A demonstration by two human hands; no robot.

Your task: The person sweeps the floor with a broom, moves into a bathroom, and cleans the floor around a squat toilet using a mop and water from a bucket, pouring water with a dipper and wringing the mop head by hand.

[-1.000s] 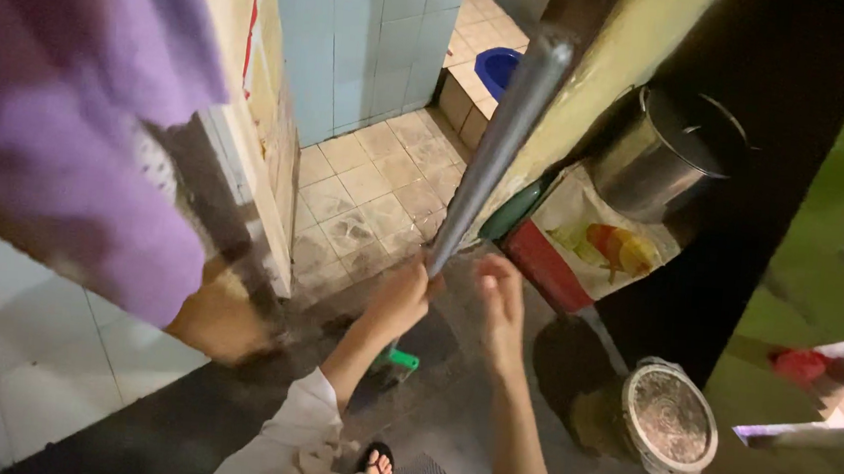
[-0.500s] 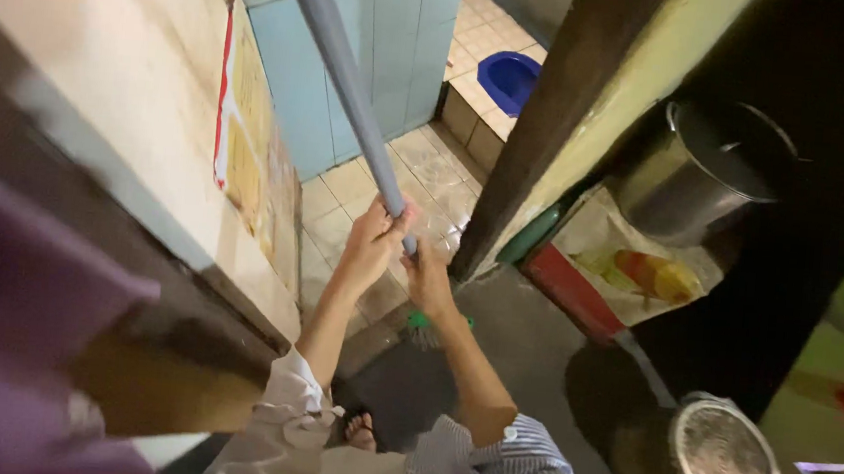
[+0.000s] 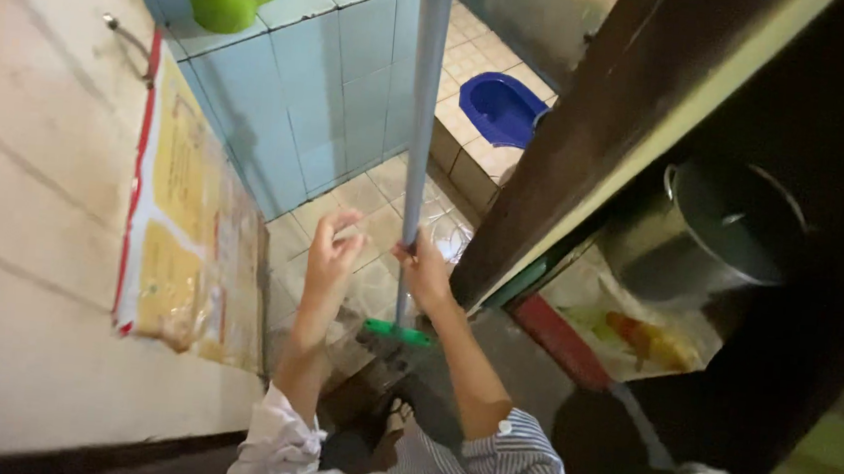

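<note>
Broom (image 3: 422, 117) | grey pole, green head (upright) | right hand (image 3: 426, 272) grips pole | left hand (image 3: 331, 250) spread

Right hand (image 3: 426, 272) was closed in a grip, forearm running up from lower right, striped sleeve at elbow. Left hand (image 3: 333, 250) was open beside it, fingers (image 3: 345, 223) spread and loosely curled, gripping nothing, slightly blurred. Left forearm was near-vertical, pale cuff at bottom. Hands sat near each other, not touching
</note>
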